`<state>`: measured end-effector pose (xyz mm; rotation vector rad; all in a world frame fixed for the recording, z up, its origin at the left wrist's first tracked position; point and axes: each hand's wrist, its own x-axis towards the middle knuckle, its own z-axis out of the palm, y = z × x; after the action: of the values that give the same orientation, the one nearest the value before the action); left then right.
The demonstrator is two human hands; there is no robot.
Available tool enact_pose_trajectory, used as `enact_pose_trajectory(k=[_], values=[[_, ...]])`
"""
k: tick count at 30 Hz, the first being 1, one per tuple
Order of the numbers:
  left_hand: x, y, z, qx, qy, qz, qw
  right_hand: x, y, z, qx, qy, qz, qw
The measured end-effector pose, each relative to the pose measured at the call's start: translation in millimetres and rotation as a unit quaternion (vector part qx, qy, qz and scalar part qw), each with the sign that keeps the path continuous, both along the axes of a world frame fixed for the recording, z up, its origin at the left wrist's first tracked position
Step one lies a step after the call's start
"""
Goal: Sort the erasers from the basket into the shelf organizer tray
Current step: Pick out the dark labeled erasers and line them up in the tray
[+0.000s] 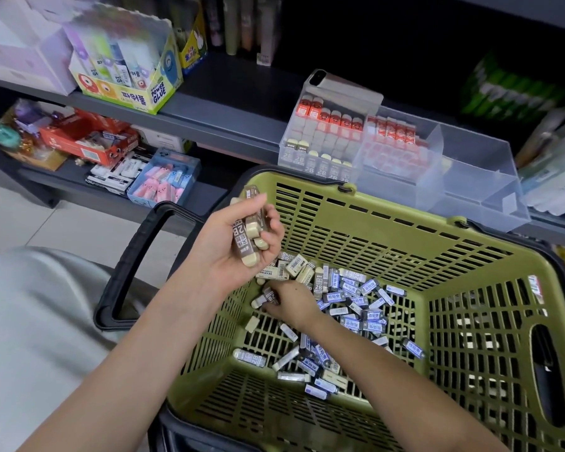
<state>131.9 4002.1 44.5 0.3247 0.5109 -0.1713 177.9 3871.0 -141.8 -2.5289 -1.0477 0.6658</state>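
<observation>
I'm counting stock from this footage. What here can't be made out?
1. Head view: how many brown-sleeved erasers the left hand holds; its fingers cover some.
2. Head view: what else lies under the right hand, pinching an eraser, in the basket; the hand hides it.
3. Head view: front rows of the organizer tray; the basket rim cuts them off.
4. Head view: print on the loose erasers; too small.

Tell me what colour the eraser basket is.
The basket is olive green, with a black handle; the head view shows it.
</observation>
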Motion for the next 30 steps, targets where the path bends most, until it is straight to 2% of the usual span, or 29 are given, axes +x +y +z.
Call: enact_pose_trajectory(k=[3,5,7,9,12,14,17,20,23,26,30], values=[[0.2,-2.7,0.5,0.068,-0.007,0.012,0.998,-2.9,-6.8,2.8,0.017,0.013,-0.049,0.999],[0.1,-5.1,-0.1,0.160,-0.020,0.021,0.987,-3.9,-12.5,9.4,0.058,0.044,-0.109,0.991],[-1.1,-7.6,-1.4,0.272,-0.040,0.020,0.961,-2.4,-19.5,20.5,0.109,0.096,-0.177,0.974],[-3.5,-9.3,-4.3,0.382,-0.034,0.011,0.924,-0.6,-28.0,39.9,0.157,0.166,-0.227,0.947],[-5.9,-11.0,-9.4,0.540,-0.003,0.007,0.841,3.7,-40.0,83.3,0.275,0.290,-0.258,0.880],[-5.6,-12.5,-10.3,0.608,0.017,-0.001,0.794,9.1,-47.5,116.3,0.334,0.317,-0.261,0.848],[-3.9,-17.9,-5.6,0.623,-0.020,-0.035,0.781,17.6,-55.3,158.4,0.388,0.302,-0.261,0.831],[0.9,-27.0,1.6,0.587,-0.076,-0.053,0.804,22.1,-56.3,186.1,0.419,0.281,-0.266,0.821],[12.7,-33.8,8.0,0.575,-0.096,0.012,0.813,27.4,-54.2,203.3,0.429,0.269,-0.264,0.821],[28.3,-33.4,15.4,0.556,-0.090,0.106,0.819,35.6,-49.0,215.0,0.405,0.243,-0.244,0.847],[50.9,-20.2,23.6,0.532,-0.098,0.157,0.827,52.9,-40.1,227.3,0.406,0.223,-0.219,0.859]])
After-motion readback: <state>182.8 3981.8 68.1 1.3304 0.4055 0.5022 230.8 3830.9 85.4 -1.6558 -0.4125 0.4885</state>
